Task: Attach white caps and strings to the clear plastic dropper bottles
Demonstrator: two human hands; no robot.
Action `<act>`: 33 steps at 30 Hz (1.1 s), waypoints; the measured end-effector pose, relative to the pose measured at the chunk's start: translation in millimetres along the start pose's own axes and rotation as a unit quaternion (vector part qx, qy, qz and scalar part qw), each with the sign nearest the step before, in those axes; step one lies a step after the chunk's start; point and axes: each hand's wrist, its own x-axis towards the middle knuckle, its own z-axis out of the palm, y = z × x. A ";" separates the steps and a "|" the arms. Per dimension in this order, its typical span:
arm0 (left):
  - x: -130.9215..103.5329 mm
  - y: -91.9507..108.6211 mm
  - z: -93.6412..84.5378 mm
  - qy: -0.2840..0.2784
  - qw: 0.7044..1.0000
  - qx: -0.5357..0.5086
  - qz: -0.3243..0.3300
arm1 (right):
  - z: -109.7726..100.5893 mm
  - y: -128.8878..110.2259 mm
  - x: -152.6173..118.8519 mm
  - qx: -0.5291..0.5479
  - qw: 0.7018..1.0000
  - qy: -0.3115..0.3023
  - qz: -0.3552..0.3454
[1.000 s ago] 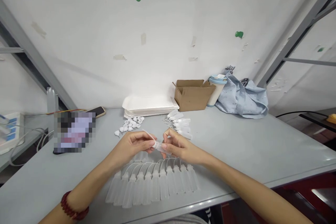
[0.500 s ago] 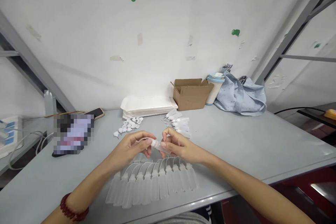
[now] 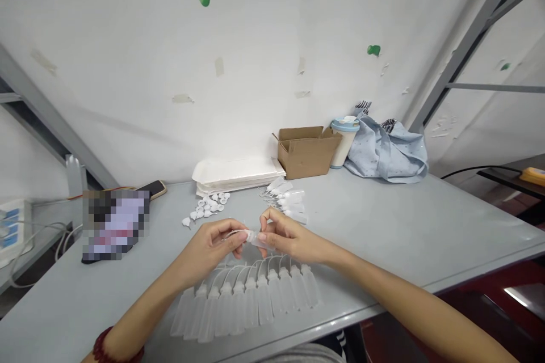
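Between my fingertips, above the table (image 3: 383, 238), is a small translucent squeeze bottle (image 3: 254, 238). My left hand (image 3: 217, 244) pinches it at the cap end, where a thin pale strap or tube curves out. The bottle's body lies in the closed fingers of my right hand (image 3: 289, 237), which partly cover it. Just below my hands, a row of similar squeeze bottles (image 3: 239, 309) lies side by side, their thin curved straps pointing away from me. Beyond my left hand is a scatter of small white caps (image 3: 210, 205), some with thin needle tips.
Several filled-looking small bottles with needle tips (image 3: 293, 198) lie beyond my right hand. White flat trays (image 3: 238, 173), an open cardboard box (image 3: 309, 156), a lidded cup (image 3: 344, 144) and a blue cloth bag (image 3: 387, 153) stand along the wall. A blurred-out phone-like item (image 3: 114, 227) is at left.
The whole view has shifted slightly as my head turned. Both hands keep the bottle in nearly the same place, with the fingers only slightly moved.
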 end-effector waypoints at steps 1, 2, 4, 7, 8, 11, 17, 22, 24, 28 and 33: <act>0.1 -0.1 0.7 -0.002 1.000 0.000 -0.004 | -0.2 0.3 0.1 -0.003 1.000 0.000 0.001; 0.0 0.0 1.2 -0.004 1.000 -0.001 -0.002 | -0.4 0.6 0.2 -0.005 1.000 0.000 0.002; -0.2 0.7 1.3 -0.009 1.000 -0.006 0.015 | -1.1 1.5 0.5 -0.002 1.000 -0.001 0.005; -0.6 1.5 0.8 0.000 0.999 -0.006 0.043 | -1.8 2.2 0.7 0.003 1.000 -0.002 0.010; -0.6 1.4 0.8 0.004 0.999 -0.004 0.038 | -1.8 2.1 0.7 0.002 1.000 -0.003 0.012; -0.7 0.1 1.4 0.000 1.000 0.000 -0.007 | -1.0 1.9 0.9 -0.005 1.000 -0.004 0.014; 1.5 -1.9 2.9 0.040 0.999 -0.005 -0.010 | 1.5 7.7 4.2 -0.131 0.988 0.074 -0.036; 2.6 -4.0 5.2 0.041 0.999 0.009 -0.031 | 2.4 9.8 4.7 -0.222 0.964 0.132 -0.062; 1.3 -5.8 7.9 0.042 0.999 0.033 -0.008 | 1.9 9.4 4.3 -0.203 0.968 0.139 -0.049; -0.7 -9.1 13.3 0.107 0.983 0.118 0.097 | -0.5 8.8 3.9 -0.115 0.985 0.129 -0.013; -0.6 -5.2 11.9 0.064 0.994 0.071 0.045 | -1.1 6.9 3.1 -0.056 0.990 0.125 -0.023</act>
